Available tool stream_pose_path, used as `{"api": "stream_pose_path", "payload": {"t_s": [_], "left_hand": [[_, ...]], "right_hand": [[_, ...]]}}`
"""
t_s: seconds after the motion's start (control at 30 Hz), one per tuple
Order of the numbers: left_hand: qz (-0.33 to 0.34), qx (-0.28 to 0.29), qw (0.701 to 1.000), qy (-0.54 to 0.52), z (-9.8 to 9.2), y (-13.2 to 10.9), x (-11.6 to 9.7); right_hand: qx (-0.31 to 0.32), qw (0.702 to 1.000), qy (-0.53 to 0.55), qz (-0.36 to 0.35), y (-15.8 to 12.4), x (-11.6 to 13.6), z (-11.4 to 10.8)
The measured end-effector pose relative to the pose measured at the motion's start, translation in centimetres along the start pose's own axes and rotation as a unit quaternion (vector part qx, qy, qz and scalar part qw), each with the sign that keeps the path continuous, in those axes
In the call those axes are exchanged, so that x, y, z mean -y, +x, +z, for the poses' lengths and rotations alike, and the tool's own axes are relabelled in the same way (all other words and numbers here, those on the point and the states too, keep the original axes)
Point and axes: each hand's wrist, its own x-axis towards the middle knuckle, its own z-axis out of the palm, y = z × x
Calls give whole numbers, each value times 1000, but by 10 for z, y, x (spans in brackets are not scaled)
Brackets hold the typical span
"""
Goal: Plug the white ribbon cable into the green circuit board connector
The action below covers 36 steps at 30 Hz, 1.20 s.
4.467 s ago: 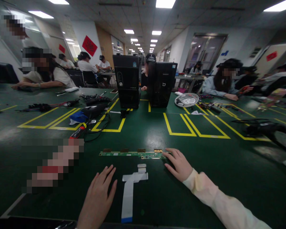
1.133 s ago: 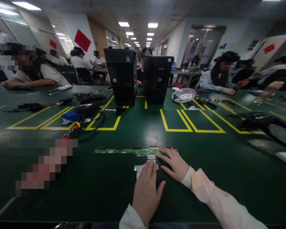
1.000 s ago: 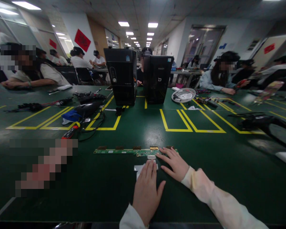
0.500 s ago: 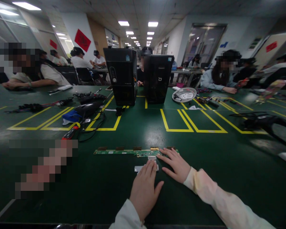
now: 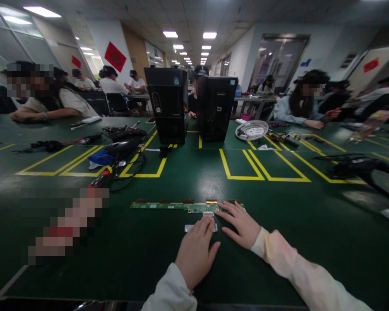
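A long, narrow green circuit board lies crosswise on the green table, with brownish-gold tabs along its far edge. My right hand rests over the board's right end, fingers spread, fingertips on the board. In front of the board is my left hand, its fingers stretched forward side by side and its thumb apart. Those fingertips touch a pale flat strip, partly hidden beneath them. Just beyond them a white connector piece sits at the board's near edge. Neither hand is wrapped round anything.
Two black computer towers stand at the back. Left lie dark cables, a blue item and a red-and-black handle. A white basket stands behind, right. A black frame-like object lies right. Several people sit around.
The view has shifted slightly. My left hand has drawn back a little toward me, its fingertips still at the strip. My right hand stays on the board.
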Motion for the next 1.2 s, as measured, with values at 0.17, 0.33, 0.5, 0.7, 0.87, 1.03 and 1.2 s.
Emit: {"api": "stream_pose_path", "payload": {"t_s": [0.17,0.33,0.5,0.7,0.87,1.03,1.2], "left_hand": [[0,-21,1000,-7,3,1,1],[29,-66,997,-6,0,2,3],[18,-116,993,26,-21,-9,8],[-69,-143,985,66,-29,-57,55],[-145,-175,970,91,-17,-97,107],[-153,-179,966,108,-14,-108,121],[-157,-168,967,108,-14,-106,116]], "right_hand": [[0,1000,-2,4,0,0,1],[-6,1000,-5,7,0,2,1],[-6,1000,-6,4,-1,2,1],[-20,1000,-6,-12,1,5,0],[1,998,21,-67,3,14,-4],[34,997,22,-58,5,22,-7],[50,998,17,-45,6,24,-9]]}}
